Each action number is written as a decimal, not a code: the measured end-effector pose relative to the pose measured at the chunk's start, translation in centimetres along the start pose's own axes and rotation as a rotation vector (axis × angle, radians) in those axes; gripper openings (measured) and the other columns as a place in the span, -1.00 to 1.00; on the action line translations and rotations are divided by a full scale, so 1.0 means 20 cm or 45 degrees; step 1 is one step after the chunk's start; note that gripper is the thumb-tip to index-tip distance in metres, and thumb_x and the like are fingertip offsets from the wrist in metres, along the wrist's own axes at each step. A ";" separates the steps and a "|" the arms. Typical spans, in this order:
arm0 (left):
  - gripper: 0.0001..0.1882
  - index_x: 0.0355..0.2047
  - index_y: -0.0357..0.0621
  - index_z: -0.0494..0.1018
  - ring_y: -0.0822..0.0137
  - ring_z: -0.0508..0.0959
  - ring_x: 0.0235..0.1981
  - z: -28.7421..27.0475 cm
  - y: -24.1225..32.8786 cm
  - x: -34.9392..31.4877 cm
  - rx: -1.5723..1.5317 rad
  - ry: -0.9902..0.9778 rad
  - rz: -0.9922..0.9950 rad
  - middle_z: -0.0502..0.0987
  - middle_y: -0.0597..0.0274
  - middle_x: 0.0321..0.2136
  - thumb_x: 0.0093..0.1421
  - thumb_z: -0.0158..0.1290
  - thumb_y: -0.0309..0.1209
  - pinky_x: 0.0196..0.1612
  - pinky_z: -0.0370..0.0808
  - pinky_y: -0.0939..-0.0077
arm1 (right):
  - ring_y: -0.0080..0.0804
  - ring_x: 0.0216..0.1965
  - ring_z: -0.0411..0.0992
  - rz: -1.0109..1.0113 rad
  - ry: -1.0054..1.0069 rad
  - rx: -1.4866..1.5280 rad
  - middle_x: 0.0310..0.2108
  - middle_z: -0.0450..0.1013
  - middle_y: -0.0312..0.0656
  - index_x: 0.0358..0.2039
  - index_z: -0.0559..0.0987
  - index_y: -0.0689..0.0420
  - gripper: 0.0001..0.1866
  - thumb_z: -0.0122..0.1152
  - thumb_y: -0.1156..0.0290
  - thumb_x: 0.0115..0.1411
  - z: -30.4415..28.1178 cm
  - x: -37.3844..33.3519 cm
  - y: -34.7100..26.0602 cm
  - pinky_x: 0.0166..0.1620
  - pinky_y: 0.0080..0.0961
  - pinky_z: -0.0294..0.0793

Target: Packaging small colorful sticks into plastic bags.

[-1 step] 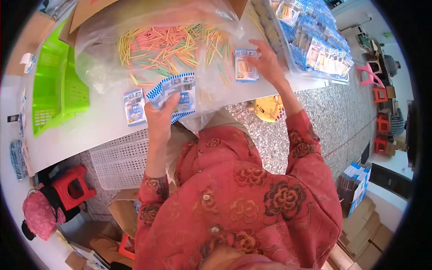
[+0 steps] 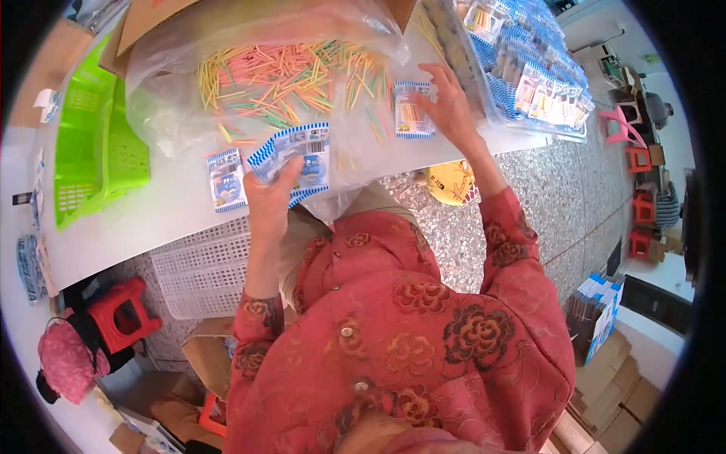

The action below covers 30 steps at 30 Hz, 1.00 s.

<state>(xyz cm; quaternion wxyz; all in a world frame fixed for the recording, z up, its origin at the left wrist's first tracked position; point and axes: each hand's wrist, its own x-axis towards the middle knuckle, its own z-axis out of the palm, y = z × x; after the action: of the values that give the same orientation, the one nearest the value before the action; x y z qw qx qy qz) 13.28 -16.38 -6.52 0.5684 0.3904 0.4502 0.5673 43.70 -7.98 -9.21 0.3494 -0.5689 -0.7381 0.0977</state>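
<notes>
My left hand is closed on blue-and-white striped packets, with the thumb lying across the top one. How many are in the stack I cannot tell. Beside it, a similar small packet lies on the table near the front edge. On the right, my right hand is open, its thumb and fingers apart. Its thumb reaches over a striped packet lying flat, with coloured sticks showing through its window; whether it touches is unclear. A pile of thin pink, yellow and green sticks lies on clear plastic beyond both hands.
A cardboard box with a plastic liner stands behind the sticks. At the left is a bright green basket. A clear tub of filled packets sits at the far right. Below the table are a white crate and a red stool.
</notes>
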 end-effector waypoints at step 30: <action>-0.75 -0.28 -0.33 0.51 0.57 0.48 -0.47 -0.11 0.06 -0.05 0.087 0.028 -0.011 0.55 0.30 -0.44 -0.02 0.19 -0.55 -0.38 0.47 0.65 | -0.41 -0.42 0.40 -0.292 -0.559 0.696 -0.41 0.45 -0.17 -0.33 0.52 0.25 -0.80 0.25 0.53 -0.03 0.11 0.13 -0.90 -0.34 -0.53 0.39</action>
<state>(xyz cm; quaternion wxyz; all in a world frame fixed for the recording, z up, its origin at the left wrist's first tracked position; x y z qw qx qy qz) 10.96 -17.55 -5.92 0.5522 0.4014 0.4773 0.5533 28.26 -11.04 -0.02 0.3304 -0.3335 -0.8010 0.3714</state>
